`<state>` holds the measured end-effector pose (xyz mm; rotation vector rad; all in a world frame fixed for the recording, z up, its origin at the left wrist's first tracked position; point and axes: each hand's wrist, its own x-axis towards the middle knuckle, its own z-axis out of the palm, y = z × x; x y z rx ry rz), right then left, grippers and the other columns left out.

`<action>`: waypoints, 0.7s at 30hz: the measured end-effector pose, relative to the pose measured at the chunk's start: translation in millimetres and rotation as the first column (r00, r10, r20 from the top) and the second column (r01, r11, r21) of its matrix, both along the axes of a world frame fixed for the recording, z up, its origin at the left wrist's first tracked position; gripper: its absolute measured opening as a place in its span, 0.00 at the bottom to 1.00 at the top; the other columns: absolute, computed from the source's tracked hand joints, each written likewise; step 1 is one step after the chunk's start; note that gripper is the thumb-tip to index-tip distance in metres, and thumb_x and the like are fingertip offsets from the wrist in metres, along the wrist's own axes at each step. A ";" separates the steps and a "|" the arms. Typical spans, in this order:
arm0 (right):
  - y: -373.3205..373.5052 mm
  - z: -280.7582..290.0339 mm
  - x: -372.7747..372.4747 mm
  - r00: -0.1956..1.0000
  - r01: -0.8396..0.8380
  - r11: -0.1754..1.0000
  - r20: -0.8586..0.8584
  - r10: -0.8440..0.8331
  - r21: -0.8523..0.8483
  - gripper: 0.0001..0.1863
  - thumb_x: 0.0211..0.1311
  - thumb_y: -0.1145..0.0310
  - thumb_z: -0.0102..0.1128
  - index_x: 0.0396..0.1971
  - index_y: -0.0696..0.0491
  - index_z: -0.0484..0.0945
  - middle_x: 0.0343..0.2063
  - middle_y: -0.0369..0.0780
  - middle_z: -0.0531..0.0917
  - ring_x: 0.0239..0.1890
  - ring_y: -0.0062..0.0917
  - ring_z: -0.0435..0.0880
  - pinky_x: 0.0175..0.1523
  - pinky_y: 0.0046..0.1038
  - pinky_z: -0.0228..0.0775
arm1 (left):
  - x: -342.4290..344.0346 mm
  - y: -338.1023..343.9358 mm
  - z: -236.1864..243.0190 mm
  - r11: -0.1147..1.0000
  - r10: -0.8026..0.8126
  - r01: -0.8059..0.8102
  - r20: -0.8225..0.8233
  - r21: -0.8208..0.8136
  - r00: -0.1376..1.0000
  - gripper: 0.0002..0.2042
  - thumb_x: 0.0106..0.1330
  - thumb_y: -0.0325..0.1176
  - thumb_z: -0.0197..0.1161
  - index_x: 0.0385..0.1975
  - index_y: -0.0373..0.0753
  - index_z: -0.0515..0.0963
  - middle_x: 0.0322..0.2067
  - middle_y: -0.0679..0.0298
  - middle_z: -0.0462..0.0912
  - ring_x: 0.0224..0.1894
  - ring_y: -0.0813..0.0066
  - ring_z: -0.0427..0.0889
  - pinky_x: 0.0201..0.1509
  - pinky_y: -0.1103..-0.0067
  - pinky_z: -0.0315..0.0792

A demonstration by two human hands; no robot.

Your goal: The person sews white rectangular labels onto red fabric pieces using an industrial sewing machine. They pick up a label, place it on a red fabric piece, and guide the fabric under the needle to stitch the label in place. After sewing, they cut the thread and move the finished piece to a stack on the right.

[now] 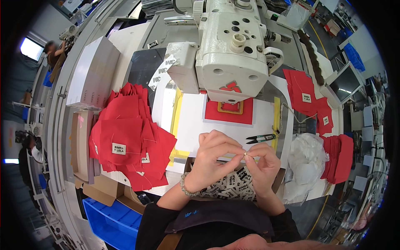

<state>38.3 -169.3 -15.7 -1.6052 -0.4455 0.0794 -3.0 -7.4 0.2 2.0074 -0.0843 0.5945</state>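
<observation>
My left hand and my right hand meet in front of the sewing machine, fingertips pinched together. A tiny pale bit shows between them, too small to name. Below the hands sits a box of black and white woven labels, partly covered by my wrists. Just beyond my right hand lie dark green-handled thread snips on the white work plate. Under the machine head, a red fabric piece lies flat beneath a yellow-edged frame.
A tall heap of red labelled fabric pieces stands left, beside a white carton. More red pieces and a red stack lie right, near a crumpled clear plastic bag. A blue crate sits lower left.
</observation>
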 end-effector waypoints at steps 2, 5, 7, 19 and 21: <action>-1.7 1.6 1.4 0.999 0.004 1.000 -0.035 -0.005 -0.009 0.07 0.49 0.76 0.69 0.28 0.51 0.81 0.29 0.32 0.82 0.36 0.18 0.78 0.48 0.26 0.49 | -0.2 0.4 0.6 1.000 -0.003 0.003 -0.012 0.004 1.000 0.08 0.46 0.24 0.71 0.26 0.45 0.83 0.29 0.75 0.84 0.33 0.78 0.77 0.42 0.79 0.60; -4.2 10.1 7.3 0.996 -0.001 0.993 0.085 0.011 -0.122 0.08 0.48 0.74 0.71 0.29 0.49 0.82 0.29 0.31 0.82 0.34 0.18 0.78 0.48 0.27 0.49 | -1.7 1.6 2.3 1.000 -0.027 0.027 -0.043 0.003 0.999 0.07 0.47 0.25 0.71 0.25 0.45 0.83 0.28 0.75 0.84 0.33 0.78 0.77 0.42 0.79 0.59; -7.6 16.8 13.1 0.973 -0.005 0.971 0.224 0.060 -0.238 0.09 0.46 0.73 0.73 0.29 0.48 0.83 0.29 0.30 0.82 0.33 0.17 0.78 0.47 0.27 0.48 | -2.7 2.5 3.1 0.999 -0.032 0.033 -0.060 0.010 0.998 0.07 0.47 0.25 0.71 0.25 0.45 0.83 0.27 0.75 0.84 0.32 0.78 0.76 0.41 0.79 0.59; -9.5 33.8 21.8 0.823 0.053 0.901 0.530 0.205 -0.431 0.10 0.42 0.74 0.71 0.28 0.47 0.84 0.28 0.29 0.82 0.31 0.18 0.77 0.46 0.28 0.47 | -3.3 2.7 3.6 0.999 -0.045 0.047 -0.089 0.024 0.995 0.07 0.47 0.24 0.70 0.24 0.44 0.82 0.25 0.76 0.83 0.30 0.79 0.75 0.40 0.79 0.58; -8.7 34.6 22.6 0.802 0.070 0.901 0.561 0.203 -0.427 0.10 0.41 0.75 0.71 0.27 0.47 0.84 0.27 0.29 0.82 0.31 0.18 0.77 0.46 0.27 0.48 | -3.5 2.5 3.4 0.999 -0.044 0.046 -0.092 0.021 0.995 0.06 0.47 0.24 0.70 0.24 0.44 0.82 0.25 0.75 0.83 0.30 0.79 0.75 0.40 0.79 0.58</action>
